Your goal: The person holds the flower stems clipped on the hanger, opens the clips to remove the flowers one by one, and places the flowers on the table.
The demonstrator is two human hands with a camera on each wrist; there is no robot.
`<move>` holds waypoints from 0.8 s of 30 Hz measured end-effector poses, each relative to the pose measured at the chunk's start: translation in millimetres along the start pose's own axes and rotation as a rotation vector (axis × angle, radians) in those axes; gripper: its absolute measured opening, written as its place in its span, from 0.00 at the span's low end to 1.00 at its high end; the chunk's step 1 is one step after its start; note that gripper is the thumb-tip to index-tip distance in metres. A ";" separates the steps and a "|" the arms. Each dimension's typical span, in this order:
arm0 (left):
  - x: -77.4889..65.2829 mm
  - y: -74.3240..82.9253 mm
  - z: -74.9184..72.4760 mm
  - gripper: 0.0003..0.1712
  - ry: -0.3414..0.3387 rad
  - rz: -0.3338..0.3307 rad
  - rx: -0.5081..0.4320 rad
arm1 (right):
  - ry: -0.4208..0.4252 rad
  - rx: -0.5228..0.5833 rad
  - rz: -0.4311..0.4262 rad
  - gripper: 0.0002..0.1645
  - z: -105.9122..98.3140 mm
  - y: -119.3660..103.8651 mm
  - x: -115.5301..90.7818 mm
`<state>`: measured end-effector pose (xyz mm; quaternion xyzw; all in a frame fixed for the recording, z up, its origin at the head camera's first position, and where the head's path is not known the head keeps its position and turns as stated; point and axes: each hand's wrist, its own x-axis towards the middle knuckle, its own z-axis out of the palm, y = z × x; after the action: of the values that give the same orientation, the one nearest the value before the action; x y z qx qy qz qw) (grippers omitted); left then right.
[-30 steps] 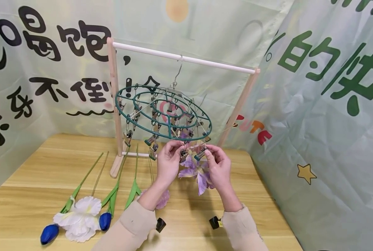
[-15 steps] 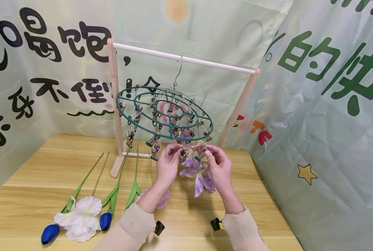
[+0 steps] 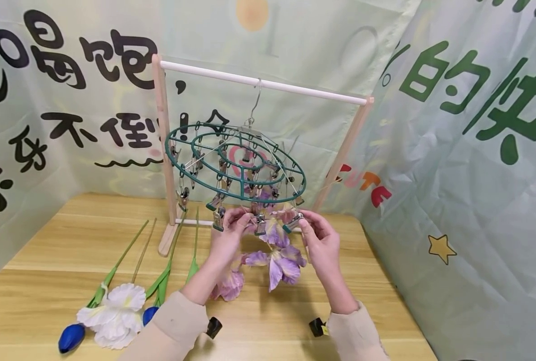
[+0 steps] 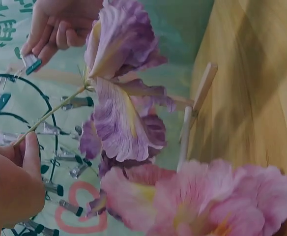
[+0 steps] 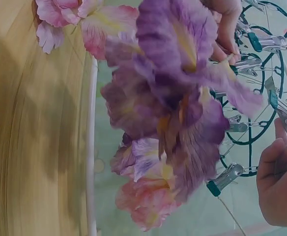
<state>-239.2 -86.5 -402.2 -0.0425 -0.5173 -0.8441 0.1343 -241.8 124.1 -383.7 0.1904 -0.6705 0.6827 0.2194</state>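
Note:
My left hand [image 3: 226,235] pinches the thin stem [image 4: 55,111] of a purple artificial iris [image 3: 277,265]. Its ruffled bloom points down toward the table, between my two hands. On the other side, my right hand [image 3: 324,243] pinches a metal clip [image 3: 292,223] with green tips, hanging from the outer ring of a green round clip hanger [image 3: 205,183]. In the right wrist view that clip [image 5: 282,109] stands apart from the stem, and the bloom covers much of the picture. More clips [image 3: 260,224] dangle beside my left fingers. Pink and purple blooms [image 5: 148,201] show behind the iris.
A wooden rack [image 3: 263,85] carries the hanger by its hook. On the table's left lie a white flower [image 3: 114,313], blue tulips [image 3: 71,337] and green stems. A pink flower [image 3: 231,286] shows beside my left forearm. Printed cloth [image 3: 430,175] encloses the table.
My left hand has moved left, away from my right hand, taking the purple iris left and slightly lower. My right hand has shifted a little right, still pinching the clip.

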 end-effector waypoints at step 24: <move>33.3 0.3 -19.1 0.16 -0.097 -0.264 0.068 | -0.033 0.023 -0.044 0.14 -8.6 -17.1 -13.1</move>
<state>-269.8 -109.5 -403.8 -0.0102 -0.5528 -0.8333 -0.0016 -221.1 132.2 -376.9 0.2187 -0.6616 0.6823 0.2211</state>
